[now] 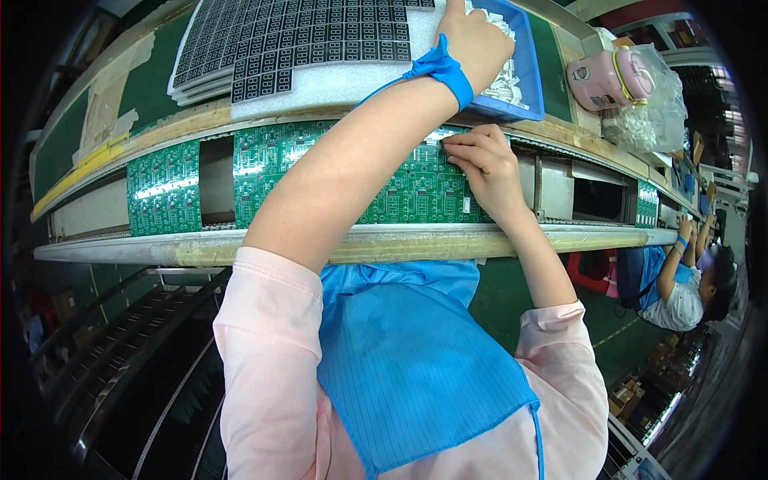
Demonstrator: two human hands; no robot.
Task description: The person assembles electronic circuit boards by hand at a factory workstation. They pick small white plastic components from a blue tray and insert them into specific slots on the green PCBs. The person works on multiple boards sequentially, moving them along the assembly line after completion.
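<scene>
My left arm reaches across the line, and my left hand (478, 50) is over the left side of a blue bin (530, 80) of small white parts (506, 86). Its fingertips run to the top edge of the picture, so I cannot see what they hold. Below it, my right hand (490, 170) bends over the green circuit boards (408, 192) with its fingertips pinched together at the board's surface. Whatever is between them is too small to make out. A white connector (466, 204) stands on the board, left of my right wrist.
Black digit display modules (320, 40) lie in rows on white foam (268, 102) behind the rail. Another green board (164, 188) sits farther left on the track. A pink container (600, 82) and a clear plastic bag (652, 120) stand right of the bin. A co-worker (680, 288) sits at far right.
</scene>
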